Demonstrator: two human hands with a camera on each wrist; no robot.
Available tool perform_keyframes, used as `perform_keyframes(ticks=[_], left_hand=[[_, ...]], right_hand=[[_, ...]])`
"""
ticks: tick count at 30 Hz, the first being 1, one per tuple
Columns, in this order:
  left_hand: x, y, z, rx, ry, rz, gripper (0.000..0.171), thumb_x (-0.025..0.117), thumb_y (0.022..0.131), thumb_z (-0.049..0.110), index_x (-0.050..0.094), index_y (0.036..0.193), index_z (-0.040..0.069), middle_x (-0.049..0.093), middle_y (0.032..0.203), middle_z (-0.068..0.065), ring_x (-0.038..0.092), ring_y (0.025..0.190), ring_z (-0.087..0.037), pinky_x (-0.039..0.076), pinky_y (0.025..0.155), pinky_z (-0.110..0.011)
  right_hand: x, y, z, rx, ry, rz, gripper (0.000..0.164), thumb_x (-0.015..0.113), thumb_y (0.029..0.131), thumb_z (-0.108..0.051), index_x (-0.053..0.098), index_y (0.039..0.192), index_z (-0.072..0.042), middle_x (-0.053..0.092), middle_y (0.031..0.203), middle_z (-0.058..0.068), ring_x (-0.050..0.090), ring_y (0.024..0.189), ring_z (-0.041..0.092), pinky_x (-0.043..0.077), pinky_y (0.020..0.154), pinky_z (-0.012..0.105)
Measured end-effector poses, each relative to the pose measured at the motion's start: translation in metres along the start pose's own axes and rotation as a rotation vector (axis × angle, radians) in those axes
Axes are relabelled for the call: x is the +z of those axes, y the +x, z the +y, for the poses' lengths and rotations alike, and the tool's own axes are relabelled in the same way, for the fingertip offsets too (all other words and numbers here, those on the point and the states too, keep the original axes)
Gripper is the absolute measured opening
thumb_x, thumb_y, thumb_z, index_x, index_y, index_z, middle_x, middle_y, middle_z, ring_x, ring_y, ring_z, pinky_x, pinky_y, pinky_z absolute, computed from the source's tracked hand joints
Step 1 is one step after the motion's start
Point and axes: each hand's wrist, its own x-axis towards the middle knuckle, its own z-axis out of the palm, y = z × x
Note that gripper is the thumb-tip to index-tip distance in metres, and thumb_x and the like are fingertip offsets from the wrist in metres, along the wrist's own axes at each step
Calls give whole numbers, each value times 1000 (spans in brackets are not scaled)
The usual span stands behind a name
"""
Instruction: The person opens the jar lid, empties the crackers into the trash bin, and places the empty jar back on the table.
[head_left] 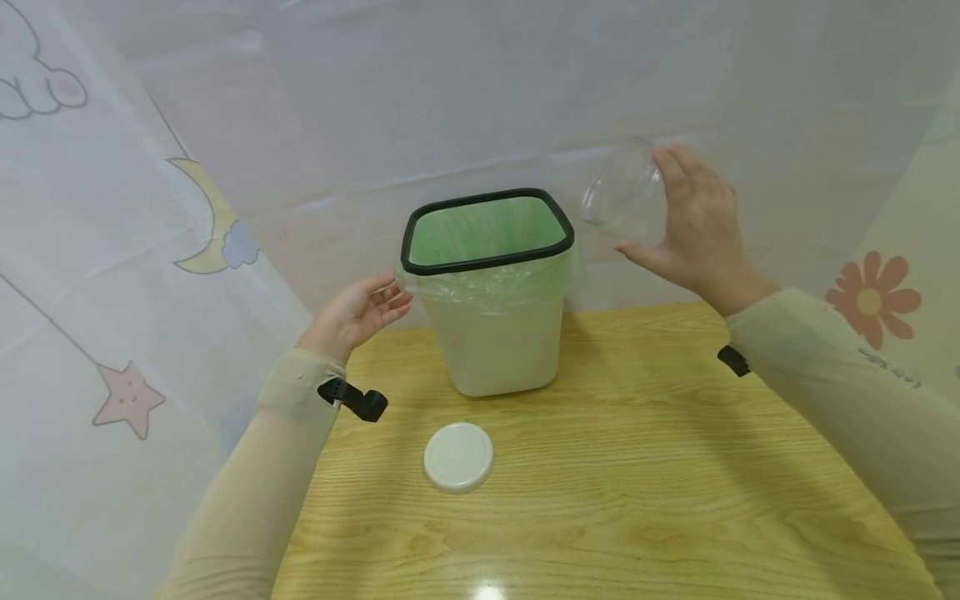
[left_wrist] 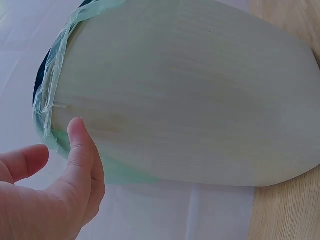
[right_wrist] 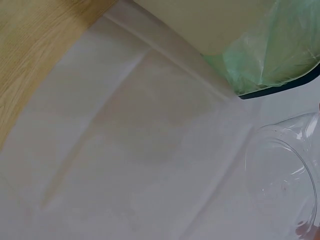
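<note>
A pale trash bin (head_left: 498, 342) with a black rim ring (head_left: 487, 265) stands upright on the table, lined with a thin green bag (head_left: 487, 293) folded over its edge. My left hand (head_left: 356, 315) is beside the bin's left side just below the rim, its fingers relaxed and holding nothing; whether a fingertip touches the bag is hard to tell. Up to the right of the bin, my right hand (head_left: 697, 217) grips a clear, see-through jar (head_left: 621, 196) between thumb and fingers, tilted. In the right wrist view the jar (right_wrist: 280, 180) looks empty.
A round white lid (head_left: 458, 457) lies flat on the wooden table (head_left: 600, 500) in front of the bin. Behind and to the sides hangs a pale cloth (head_left: 465, 92) printed with a moon, a star and a flower.
</note>
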Motion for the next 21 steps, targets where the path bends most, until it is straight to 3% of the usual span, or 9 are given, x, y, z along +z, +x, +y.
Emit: perform_keyframes(ticks=[7,17,21], left_hand=[[-2,-4,-5,13,14,-13,8,41,104,12,44,111,10,51,99,-5,56,90,-19,54,72,-26],[-8,-10,-11,60,26,-65,7,41,105,11,47,105,8,60,84,-3,61,82,-18,54,72,-26],[-8,-12,-14,78,53,-81,8,40,105,10,47,106,7,60,84,-2,61,82,-18,54,73,-26]], right_hand=[[-4,-7,-4,94,55,-8,100,83,65,-22,30,146,1,38,144,28,34,132,45,30,99,68],[-7,-16,-5,135,98,56,99,78,64,-30,30,145,0,38,144,28,36,130,46,30,100,67],[-7,-19,-7,148,102,74,97,72,70,-45,30,145,1,39,142,30,36,129,48,30,100,67]])
